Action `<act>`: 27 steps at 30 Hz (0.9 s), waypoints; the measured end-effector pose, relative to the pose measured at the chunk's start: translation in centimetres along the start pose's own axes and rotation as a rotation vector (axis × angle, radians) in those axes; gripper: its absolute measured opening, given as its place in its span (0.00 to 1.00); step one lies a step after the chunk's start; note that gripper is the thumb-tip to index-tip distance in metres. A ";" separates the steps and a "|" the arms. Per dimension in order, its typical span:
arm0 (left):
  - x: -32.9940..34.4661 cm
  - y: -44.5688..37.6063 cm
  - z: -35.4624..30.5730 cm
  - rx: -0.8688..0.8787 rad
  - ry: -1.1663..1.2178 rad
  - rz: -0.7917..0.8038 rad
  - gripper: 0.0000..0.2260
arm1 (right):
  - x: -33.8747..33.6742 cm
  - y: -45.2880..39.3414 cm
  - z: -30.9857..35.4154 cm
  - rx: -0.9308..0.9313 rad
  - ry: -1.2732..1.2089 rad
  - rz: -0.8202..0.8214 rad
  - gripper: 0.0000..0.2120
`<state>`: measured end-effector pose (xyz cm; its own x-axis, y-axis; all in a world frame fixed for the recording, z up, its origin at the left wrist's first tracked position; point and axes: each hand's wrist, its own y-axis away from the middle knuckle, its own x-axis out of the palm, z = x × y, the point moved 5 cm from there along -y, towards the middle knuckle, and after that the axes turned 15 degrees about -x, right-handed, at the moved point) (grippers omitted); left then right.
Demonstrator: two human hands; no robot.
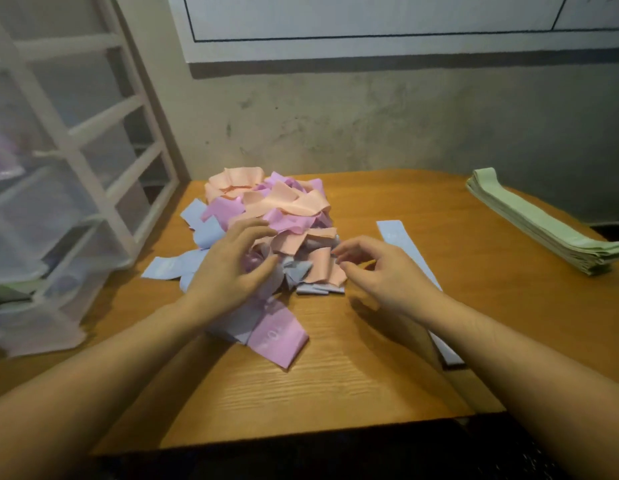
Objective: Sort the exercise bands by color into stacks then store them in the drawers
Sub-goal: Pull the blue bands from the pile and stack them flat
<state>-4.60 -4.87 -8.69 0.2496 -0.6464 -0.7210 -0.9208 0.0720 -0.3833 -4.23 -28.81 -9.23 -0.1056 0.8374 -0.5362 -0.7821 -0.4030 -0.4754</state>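
Dim, soft light; blurred, warped edges.

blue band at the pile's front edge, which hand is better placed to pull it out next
Right. The right hand hovers open beside the crumpled light-blue band and nearer the flat blue stack; the left hand rests on the pile.

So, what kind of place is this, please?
Probably a plain home or storage corner, not a gym. A small orange-brown wooden table stands against a stained, bare plaster wall, a white-framed translucent plastic drawer unit stands beside it, and a white printed poster hangs above.
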 end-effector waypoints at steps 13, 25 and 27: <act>1.9 2.8 3.1 -0.015 0.090 -0.029 0.18 | 6.9 -5.3 3.0 -0.225 0.403 0.213 0.22; 2.2 3.6 1.8 0.192 -0.047 -0.052 0.37 | 4.2 -2.4 4.6 -0.266 0.168 0.202 0.09; 1.9 3.7 1.7 0.212 0.015 -0.076 0.36 | 3.4 -2.1 4.9 -0.218 0.039 0.105 0.09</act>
<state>-6.97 -4.51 -12.47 0.3095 -0.6672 -0.6775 -0.8157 0.1800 -0.5498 -6.00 -23.28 -6.67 -0.1522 0.7734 -0.6153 -0.6164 -0.5609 -0.5526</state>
